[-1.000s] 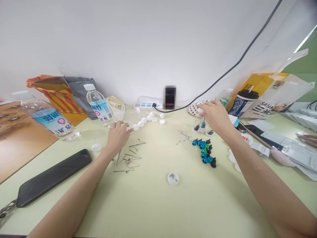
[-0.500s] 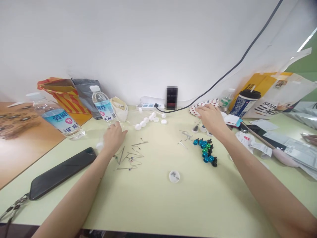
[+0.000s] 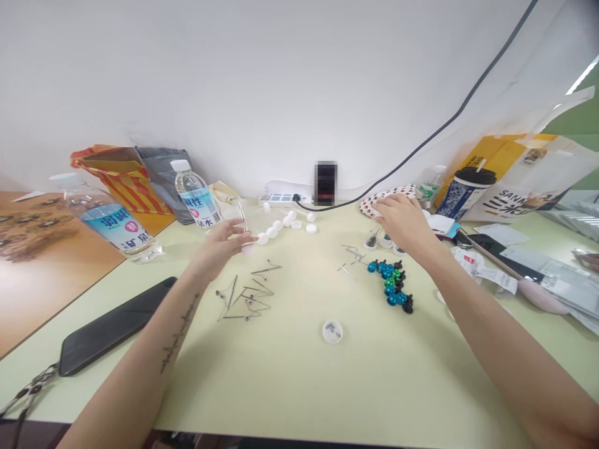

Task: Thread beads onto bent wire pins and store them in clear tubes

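My left hand (image 3: 219,246) is lifted off the pale green table (image 3: 290,380), palm turned up. Its fingers are curled round a see-through thing (image 3: 235,213) that I cannot name, next to a row of white caps (image 3: 281,224). Bent metal wires (image 3: 248,298) lie just below it. My right hand (image 3: 402,221) reaches to the back of the table, fingers bent down and together at the edge of a red-and-white patterned thing (image 3: 388,192). Below that wrist lies a cluster of blue, green and black beads (image 3: 392,287). Small capped stands (image 3: 381,240) are under the palm.
A black phone (image 3: 112,324) lies front left. Two water bottles (image 3: 196,196) (image 3: 110,224) and a striped bag (image 3: 116,171) stand at the back left. A white cap with metal bits (image 3: 332,332) sits mid-table. A power strip (image 3: 283,199), drink cup (image 3: 463,190), yellow bag (image 3: 515,168) and papers (image 3: 552,280) fill the back right.
My left hand has risen from the wires and turned palm up, closing on a see-through thing. My right hand has stayed at the patterned thing, shifting only slightly.
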`<move>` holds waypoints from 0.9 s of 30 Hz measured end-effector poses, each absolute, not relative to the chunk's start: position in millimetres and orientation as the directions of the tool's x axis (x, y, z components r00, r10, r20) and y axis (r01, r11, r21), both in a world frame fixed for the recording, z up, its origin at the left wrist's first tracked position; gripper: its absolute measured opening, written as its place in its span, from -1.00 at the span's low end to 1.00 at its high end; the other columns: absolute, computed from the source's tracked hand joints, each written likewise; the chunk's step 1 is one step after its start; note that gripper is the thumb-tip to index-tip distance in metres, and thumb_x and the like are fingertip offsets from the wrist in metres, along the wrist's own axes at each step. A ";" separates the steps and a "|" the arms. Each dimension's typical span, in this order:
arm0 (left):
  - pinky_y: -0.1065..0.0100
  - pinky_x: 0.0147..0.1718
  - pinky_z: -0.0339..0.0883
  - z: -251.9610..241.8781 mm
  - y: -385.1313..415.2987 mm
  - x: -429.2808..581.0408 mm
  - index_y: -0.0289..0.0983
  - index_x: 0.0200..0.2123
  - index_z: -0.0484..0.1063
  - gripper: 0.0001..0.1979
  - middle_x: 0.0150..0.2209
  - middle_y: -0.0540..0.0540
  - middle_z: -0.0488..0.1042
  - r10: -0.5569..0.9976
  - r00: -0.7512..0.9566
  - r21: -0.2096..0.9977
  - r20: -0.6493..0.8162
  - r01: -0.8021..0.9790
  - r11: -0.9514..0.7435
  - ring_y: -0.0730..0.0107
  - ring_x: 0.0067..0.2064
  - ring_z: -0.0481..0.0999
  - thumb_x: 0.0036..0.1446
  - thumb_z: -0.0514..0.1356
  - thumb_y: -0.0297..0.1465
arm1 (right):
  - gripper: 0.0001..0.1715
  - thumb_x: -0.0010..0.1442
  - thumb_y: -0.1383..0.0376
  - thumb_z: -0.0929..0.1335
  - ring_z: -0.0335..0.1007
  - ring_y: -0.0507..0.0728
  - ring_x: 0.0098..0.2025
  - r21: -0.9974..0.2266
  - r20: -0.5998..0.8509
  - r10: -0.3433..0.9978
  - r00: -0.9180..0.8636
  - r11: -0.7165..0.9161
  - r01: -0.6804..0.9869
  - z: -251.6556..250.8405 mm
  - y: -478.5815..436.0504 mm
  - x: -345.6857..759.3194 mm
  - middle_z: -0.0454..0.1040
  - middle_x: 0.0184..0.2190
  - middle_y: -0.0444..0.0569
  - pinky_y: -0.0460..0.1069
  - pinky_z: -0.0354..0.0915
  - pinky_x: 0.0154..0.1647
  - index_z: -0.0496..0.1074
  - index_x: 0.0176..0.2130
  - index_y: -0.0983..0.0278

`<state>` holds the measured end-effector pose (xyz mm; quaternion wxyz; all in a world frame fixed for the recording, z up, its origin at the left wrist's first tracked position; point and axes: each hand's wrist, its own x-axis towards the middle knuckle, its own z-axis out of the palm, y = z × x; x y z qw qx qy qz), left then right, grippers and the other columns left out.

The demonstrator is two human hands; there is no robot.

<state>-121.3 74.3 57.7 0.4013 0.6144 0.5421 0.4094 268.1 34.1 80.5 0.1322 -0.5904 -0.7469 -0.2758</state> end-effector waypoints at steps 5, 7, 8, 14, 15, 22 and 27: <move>0.19 -0.08 0.36 26.0 65.6 -78.0 -0.25 -0.20 0.31 -0.65 -0.04 -0.12 0.36 0.950 0.218 0.968 0.222 0.070 -0.242 0.20 -0.05 0.51 -0.05 0.29 -0.29 | -0.65 0.20 0.44 0.25 0.28 0.31 0.00 0.267 0.499 0.822 -0.275 0.156 0.951 77.4 35.7 269.7 0.47 -0.04 0.15 0.15 0.12 -0.11 0.42 -0.02 0.34; 0.18 -0.12 0.39 15.9 63.6 -63.3 -0.25 -0.19 0.29 -0.67 -0.08 -0.12 0.37 0.933 0.296 0.954 0.203 0.153 -0.256 0.20 -0.08 0.51 -0.03 0.26 -0.30 | -0.60 0.20 0.47 0.23 0.28 0.30 0.00 0.267 0.510 0.818 -0.265 0.142 0.953 76.0 36.9 271.6 0.47 -0.03 0.15 0.15 0.12 -0.10 0.38 0.02 0.34; 0.17 -0.15 0.40 12.4 63.0 -56.9 -0.25 -0.19 0.29 -0.68 -0.09 -0.12 0.38 0.924 0.328 0.934 0.197 0.225 -0.279 0.21 -0.10 0.51 -0.02 0.25 -0.30 | -0.58 0.20 0.48 0.22 0.28 0.30 0.00 0.262 0.516 0.817 -0.259 0.138 0.955 75.3 37.9 272.6 0.46 -0.03 0.15 0.15 0.12 -0.09 0.37 0.05 0.35; 0.19 -0.14 0.37 6.7 61.9 -32.9 -0.20 -0.25 0.29 -0.78 -0.21 -0.05 0.41 0.909 0.353 0.858 0.222 0.371 -0.354 0.29 -0.17 0.47 -0.02 0.21 -0.37 | -0.55 0.17 0.47 0.27 0.27 0.30 0.01 0.237 0.487 0.818 -0.305 0.212 0.948 73.3 44.4 276.5 0.42 0.01 0.20 0.11 0.17 -0.07 0.35 0.07 0.42; 0.20 -0.15 0.37 6.5 62.3 -30.5 -0.20 -0.24 0.28 -0.77 -0.22 -0.04 0.41 0.907 0.355 0.854 0.224 0.377 -0.359 0.29 -0.17 0.46 -0.01 0.19 -0.37 | -0.56 0.17 0.48 0.27 0.27 0.29 0.01 0.238 0.485 0.817 -0.313 0.221 0.946 73.4 45.0 276.5 0.42 0.02 0.20 0.10 0.18 -0.06 0.36 0.06 0.42; 0.27 -0.21 0.36 4.2 79.3 -5.9 -0.21 -0.22 0.23 -0.78 -0.28 -0.03 0.39 0.886 0.390 0.835 0.251 0.375 -0.402 0.35 -0.25 0.47 0.02 0.16 -0.41 | -0.53 0.20 0.48 0.23 0.23 0.28 0.07 0.246 0.508 0.794 -0.335 0.239 0.939 68.7 47.0 277.5 0.38 0.06 0.21 0.10 0.17 0.06 0.30 0.12 0.44; 0.28 -0.23 0.35 1.9 94.9 12.9 -0.20 -0.22 0.22 -0.79 -0.29 -0.02 0.37 0.874 0.402 0.833 0.273 0.357 -0.424 0.36 -0.27 0.47 0.04 0.15 -0.41 | -0.48 0.19 0.47 0.26 0.16 0.30 0.11 0.250 0.531 0.783 -0.323 0.219 0.943 62.4 48.7 278.3 0.28 0.14 0.27 0.11 0.14 0.11 0.24 0.14 0.53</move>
